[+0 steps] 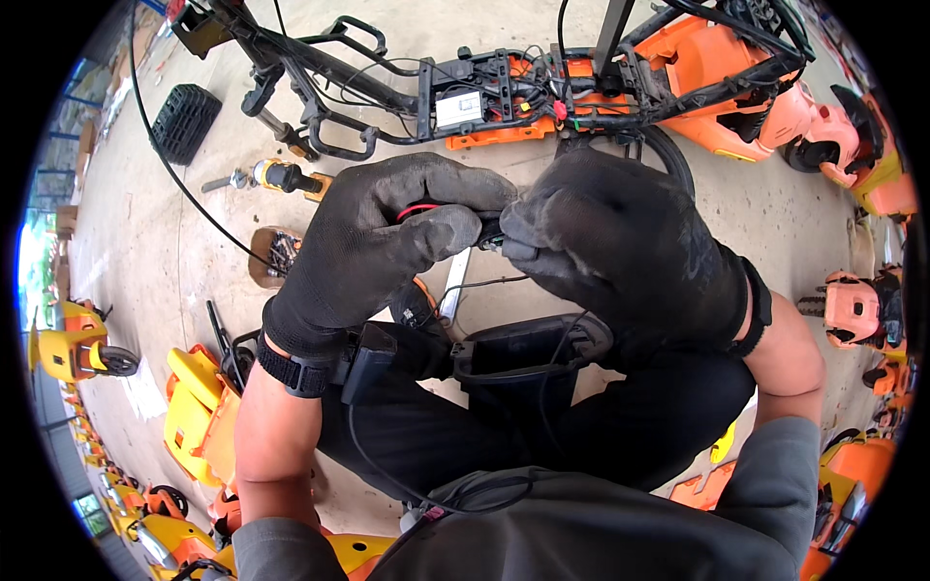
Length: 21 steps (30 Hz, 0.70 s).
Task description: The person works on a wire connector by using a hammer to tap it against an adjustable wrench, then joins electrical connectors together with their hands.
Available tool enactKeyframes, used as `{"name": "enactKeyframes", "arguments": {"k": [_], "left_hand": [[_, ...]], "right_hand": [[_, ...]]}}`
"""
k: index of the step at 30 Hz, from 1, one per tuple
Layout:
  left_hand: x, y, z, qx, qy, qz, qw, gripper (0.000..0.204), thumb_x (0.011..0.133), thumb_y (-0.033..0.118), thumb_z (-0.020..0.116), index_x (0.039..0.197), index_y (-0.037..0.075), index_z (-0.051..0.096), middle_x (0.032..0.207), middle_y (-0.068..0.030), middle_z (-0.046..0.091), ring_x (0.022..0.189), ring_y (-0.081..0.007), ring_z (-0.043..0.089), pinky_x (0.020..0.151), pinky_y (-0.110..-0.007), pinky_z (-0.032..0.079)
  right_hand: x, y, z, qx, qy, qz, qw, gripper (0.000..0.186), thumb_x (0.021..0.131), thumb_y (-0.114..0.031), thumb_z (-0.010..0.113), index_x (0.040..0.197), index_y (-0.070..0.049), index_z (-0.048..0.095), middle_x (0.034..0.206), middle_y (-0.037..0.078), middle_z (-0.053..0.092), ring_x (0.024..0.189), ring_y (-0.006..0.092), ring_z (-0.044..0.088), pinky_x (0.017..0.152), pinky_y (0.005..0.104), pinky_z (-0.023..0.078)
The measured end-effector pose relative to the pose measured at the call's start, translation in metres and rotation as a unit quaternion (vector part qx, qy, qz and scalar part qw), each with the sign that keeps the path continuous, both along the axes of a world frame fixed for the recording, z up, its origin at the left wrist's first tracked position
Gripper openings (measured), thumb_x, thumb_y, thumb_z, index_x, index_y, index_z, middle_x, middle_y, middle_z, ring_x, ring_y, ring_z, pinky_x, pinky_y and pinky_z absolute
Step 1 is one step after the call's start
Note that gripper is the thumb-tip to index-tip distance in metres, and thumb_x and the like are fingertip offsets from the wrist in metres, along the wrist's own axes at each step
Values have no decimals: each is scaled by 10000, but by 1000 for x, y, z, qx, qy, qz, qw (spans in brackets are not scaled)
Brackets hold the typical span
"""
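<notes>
Black work gloves cover both of my hands, which meet at the centre of the view above my lap. My left hand (373,228) pinches a black wire end (492,232), and a red wire (418,208) loops inside its grip. From the other side, the fingertips of my right hand (620,242) close on the same small piece. Its exact shape is mostly hidden between the fingers. Below them, a black plastic housing (528,347) lies between my legs, with a thin dark cable running by it.
Ahead lies a stripped scooter frame (373,92) with wiring and orange panels. On the floor at left are a yellow-black power tool (283,176), a box of small hardware (275,254), a black crate-like part (184,124) and yellow body panels (197,416). Scooters (73,344) line both sides.
</notes>
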State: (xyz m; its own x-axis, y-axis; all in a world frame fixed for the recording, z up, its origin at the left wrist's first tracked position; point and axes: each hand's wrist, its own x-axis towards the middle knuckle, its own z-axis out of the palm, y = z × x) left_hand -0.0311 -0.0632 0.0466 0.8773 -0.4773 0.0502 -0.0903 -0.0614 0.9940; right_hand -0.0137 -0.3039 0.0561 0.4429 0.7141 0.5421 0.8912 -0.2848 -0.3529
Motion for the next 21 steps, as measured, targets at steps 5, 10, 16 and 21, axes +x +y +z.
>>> {"name": "enactKeyframes", "arguments": {"k": [5, 10, 16, 21], "left_hand": [[-1, -4, 1, -17, 15, 13, 1000, 332, 894, 162, 642, 1149, -51, 653, 1069, -123, 684, 1010, -176, 638, 892, -309, 502], [-1, -5, -1, 45, -42, 27, 998, 523, 903, 429, 650, 1100, -55, 651, 1069, -126, 673, 957, -193, 647, 848, -323, 511], [0, -4, -2, 38, -22, 36, 998, 524, 909, 428, 627, 1110, -56, 645, 1062, -118, 672, 954, -183, 641, 851, -318, 508], [1, -3, -3, 19, -11, 24, 999, 374, 913, 258, 651, 1130, -46, 652, 1072, -109, 671, 983, -159, 623, 869, -304, 502]], "right_hand": [[2, 1, -2, 25, -7, 3, 1000, 238, 740, -112, 738, 926, -43, 606, 794, 103, 559, 698, 294, 592, 615, 383, 491], [6, -6, 4, -14, 223, -35, 974, 223, 760, -61, 763, 940, 4, 649, 816, 104, 656, 685, 190, 639, 614, 294, 483], [7, -3, -3, 40, 310, -30, 949, 202, 804, -139, 749, 875, -34, 591, 696, 107, 576, 588, 227, 535, 560, 342, 414], [10, -3, -7, 69, 356, -5, 932, 196, 817, -129, 727, 947, -22, 628, 747, 108, 630, 622, 189, 577, 588, 310, 456]]}}
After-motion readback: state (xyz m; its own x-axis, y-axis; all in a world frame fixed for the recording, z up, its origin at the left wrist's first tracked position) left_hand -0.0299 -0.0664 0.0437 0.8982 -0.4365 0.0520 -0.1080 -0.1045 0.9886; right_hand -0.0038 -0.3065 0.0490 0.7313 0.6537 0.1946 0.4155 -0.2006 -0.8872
